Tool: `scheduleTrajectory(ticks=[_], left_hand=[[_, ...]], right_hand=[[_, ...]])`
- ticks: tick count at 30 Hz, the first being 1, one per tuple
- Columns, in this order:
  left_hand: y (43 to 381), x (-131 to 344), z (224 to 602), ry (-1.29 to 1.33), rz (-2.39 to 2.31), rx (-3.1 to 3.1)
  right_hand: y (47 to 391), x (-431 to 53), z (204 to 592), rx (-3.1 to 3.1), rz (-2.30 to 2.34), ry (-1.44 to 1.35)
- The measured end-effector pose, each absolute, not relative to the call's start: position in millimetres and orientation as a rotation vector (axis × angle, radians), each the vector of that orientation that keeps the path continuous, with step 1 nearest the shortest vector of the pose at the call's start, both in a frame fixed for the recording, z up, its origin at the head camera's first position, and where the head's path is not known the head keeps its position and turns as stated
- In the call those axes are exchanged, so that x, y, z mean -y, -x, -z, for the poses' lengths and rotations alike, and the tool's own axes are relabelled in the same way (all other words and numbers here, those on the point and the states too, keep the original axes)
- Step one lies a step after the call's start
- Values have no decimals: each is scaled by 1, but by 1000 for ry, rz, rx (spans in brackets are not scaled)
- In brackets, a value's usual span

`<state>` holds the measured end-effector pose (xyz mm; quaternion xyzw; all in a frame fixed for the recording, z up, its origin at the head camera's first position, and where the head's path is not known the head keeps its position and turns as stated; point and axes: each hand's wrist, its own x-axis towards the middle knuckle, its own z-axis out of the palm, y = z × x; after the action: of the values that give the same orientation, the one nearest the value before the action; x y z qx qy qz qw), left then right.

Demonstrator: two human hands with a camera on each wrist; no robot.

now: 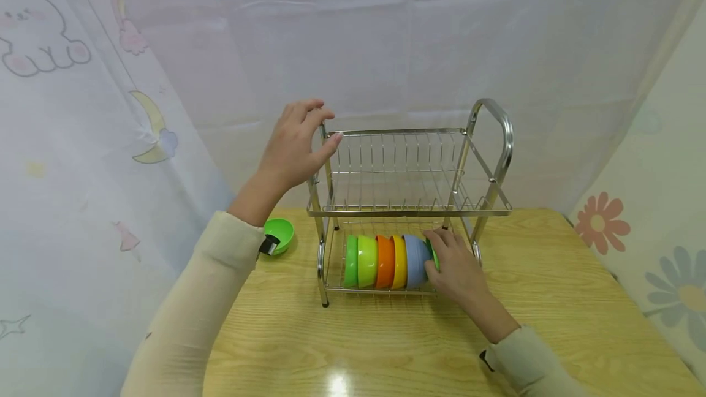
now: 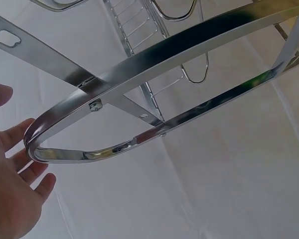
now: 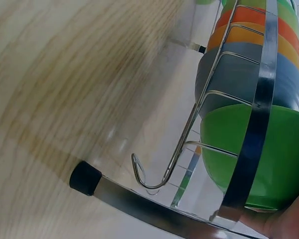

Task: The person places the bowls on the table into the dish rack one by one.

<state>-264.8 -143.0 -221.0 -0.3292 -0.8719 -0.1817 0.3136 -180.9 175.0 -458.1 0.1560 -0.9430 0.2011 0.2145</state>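
Note:
A two-tier metal dish rack (image 1: pixel 416 210) stands on the table. My left hand (image 1: pixel 295 149) is at its upper left end, thumb and fingers apart; in the left wrist view the fingers reach behind the curved end rail (image 2: pixel 89 92) and touch it. On the lower tier my right hand (image 1: pixel 458 268) holds a green bowl (image 3: pixel 254 154) at the right end of a row of bowls standing on edge. Beside it is a blue-grey bowl (image 1: pixel 415 262), then yellow (image 1: pixel 399 265), orange (image 1: pixel 384 265), lime (image 1: pixel 366 265) and green (image 1: pixel 351 265) ones. The hand covers most of the held bowl in the head view.
A small green bowl (image 1: pixel 279 234) sits on the wooden table (image 1: pixel 386 348) left of the rack, partly hidden by my left wrist. The upper tier (image 1: pixel 397 170) has wire slots. A pale curtain (image 1: pixel 358 48) hangs behind; a flowered cloth (image 1: pixel 651 250) is at the right.

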Motion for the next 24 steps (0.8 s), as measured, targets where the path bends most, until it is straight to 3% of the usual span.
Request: scheduleTrajectory(ticks=[9,24], left_hand=[[281,136,217,708,477,2579],[286,131,213,657,456,2701]], right_hand=[[186,-173,464,2625,-607,-428],[192,-173,474,2622,-688,-425]])
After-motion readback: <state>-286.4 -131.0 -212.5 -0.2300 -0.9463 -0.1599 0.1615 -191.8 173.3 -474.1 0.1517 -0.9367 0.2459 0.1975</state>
